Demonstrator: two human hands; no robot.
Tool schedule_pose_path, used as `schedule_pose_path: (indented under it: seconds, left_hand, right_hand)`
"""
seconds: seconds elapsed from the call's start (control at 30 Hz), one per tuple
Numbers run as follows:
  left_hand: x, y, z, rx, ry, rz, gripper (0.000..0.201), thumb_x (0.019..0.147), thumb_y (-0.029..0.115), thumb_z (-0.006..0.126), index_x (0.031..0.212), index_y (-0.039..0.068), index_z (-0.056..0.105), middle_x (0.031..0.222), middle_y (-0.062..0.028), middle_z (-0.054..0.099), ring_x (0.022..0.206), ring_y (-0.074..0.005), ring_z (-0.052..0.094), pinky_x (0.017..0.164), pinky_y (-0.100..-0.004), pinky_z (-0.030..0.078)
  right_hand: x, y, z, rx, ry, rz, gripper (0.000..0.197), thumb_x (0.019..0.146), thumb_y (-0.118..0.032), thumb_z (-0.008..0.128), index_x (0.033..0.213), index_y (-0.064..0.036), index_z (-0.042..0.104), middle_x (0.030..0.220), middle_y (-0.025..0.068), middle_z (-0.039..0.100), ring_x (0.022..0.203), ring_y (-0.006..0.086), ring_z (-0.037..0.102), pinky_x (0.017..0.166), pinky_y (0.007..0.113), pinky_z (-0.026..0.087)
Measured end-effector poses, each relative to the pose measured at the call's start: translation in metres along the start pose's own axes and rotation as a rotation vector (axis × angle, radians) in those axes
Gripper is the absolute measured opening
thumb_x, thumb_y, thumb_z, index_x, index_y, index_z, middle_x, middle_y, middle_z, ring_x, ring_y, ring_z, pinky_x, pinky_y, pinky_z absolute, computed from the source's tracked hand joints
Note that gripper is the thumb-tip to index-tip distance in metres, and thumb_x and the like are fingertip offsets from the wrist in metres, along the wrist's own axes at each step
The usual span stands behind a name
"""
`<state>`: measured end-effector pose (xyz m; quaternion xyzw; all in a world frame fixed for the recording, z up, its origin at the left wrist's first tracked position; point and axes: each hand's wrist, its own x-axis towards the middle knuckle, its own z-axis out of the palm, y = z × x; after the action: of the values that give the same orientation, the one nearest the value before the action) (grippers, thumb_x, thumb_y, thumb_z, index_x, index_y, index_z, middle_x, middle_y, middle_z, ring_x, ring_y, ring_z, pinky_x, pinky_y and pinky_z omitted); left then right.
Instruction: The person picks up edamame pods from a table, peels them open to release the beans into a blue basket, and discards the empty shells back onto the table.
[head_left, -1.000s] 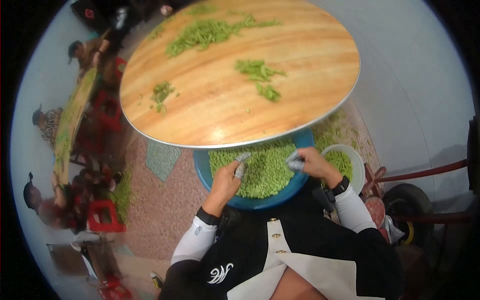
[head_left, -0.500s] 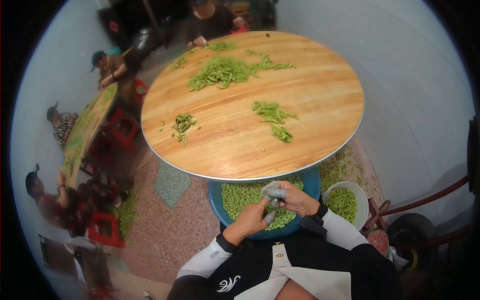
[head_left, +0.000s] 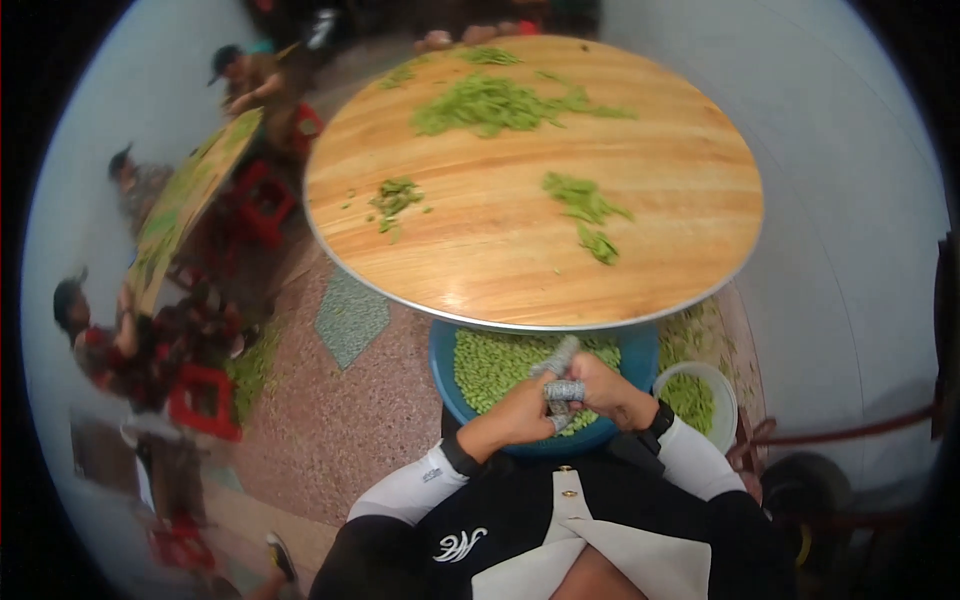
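My left hand (head_left: 512,416) and my right hand (head_left: 606,392) meet over a blue tub (head_left: 442,385) holding many shelled green beans (head_left: 490,365). Grey tape wraps several of my fingertips. The fingers of both hands are curled in and pressed together; whatever they pinch is too small or hidden. Just beyond the tub, a round wooden table (head_left: 450,265) overhangs its far rim. On the tabletop lie a small heap of green pods (head_left: 580,198), a larger pod pile (head_left: 490,105) farther back, and darker pod scraps (head_left: 396,198) at the left.
To the right of the tub stands a white bucket (head_left: 727,405) with green pods inside, near pods scattered on the floor (head_left: 690,335). Several people sit around a long table (head_left: 190,205) at the left, beside red stools (head_left: 205,402). Another person's hands (head_left: 455,38) rest at the round table's far edge.
My view has shifted, so the table and tub appear higher. My two hands have drawn closer together, and their taped fingers have changed position.
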<state>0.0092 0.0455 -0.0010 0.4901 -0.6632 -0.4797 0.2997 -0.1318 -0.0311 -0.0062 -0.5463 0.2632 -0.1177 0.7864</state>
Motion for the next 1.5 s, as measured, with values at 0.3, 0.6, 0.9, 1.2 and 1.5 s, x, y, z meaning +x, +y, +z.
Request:
schedule_pose_path:
  seconds: [0.3,0.6,0.9,1.2,1.5]
  left_hand:
    - [0.014,0.007,-0.023,-0.743,-0.149,0.019,0.083,0.079,-0.002,0.048,0.135,0.021,-0.009,0.12,-0.0212,0.043,0.101,-0.0216,0.051,0.086,-0.0308,0.038]
    - [0.106,0.026,-0.084,0.243,0.459,0.281,0.017,0.077,0.007,0.06,0.092,0.001,0.06,0.079,-0.0098,0.063,0.067,-0.0128,0.059,0.063,-0.0243,0.047]
    - [0.225,-0.006,-0.127,0.726,0.227,0.404,0.019,0.071,0.003,0.051,0.088,0.0,0.058,0.076,-0.0212,0.057,0.076,-0.034,0.054,0.067,-0.0387,0.044]
    - [0.196,-0.008,-0.126,0.641,0.469,0.225,0.014,0.072,0.005,0.049,0.081,-0.005,0.055,0.074,-0.025,0.054,0.072,-0.0384,0.053,0.064,-0.0422,0.042]
    - [0.139,-0.013,-0.129,-0.429,0.394,-0.07,0.013,0.083,0.016,0.052,0.089,0.005,0.058,0.071,0.0002,0.055,0.062,-0.0073,0.048,0.056,-0.0206,0.038]
  right_hand:
    - [-0.026,-0.014,-0.02,-0.284,0.136,-0.371,0.039,0.076,-0.015,0.064,0.109,0.0014,0.049,0.081,0.0026,0.055,0.075,0.0071,0.051,0.067,0.023,0.043]
    - [-0.006,-0.051,-0.126,-0.335,0.708,-0.583,0.022,0.082,-0.006,0.052,0.102,0.0026,0.052,0.088,0.0049,0.058,0.081,0.0102,0.053,0.072,0.023,0.043]
    - [0.016,-0.032,-0.139,-0.351,0.883,-0.725,0.019,0.082,-0.005,0.052,0.099,0.0014,0.054,0.09,0.0045,0.057,0.082,0.0103,0.052,0.075,0.023,0.042]
    - [0.018,-0.03,-0.137,-0.48,0.854,-0.677,0.017,0.079,0.0,0.055,0.096,0.003,0.055,0.09,0.0049,0.057,0.082,0.0112,0.052,0.074,0.023,0.042]
    - [0.007,-0.042,-0.12,-0.292,0.849,-0.571,0.029,0.078,-0.001,0.054,0.106,0.0019,0.049,0.083,0.0052,0.056,0.067,0.0085,0.05,0.059,0.019,0.04]
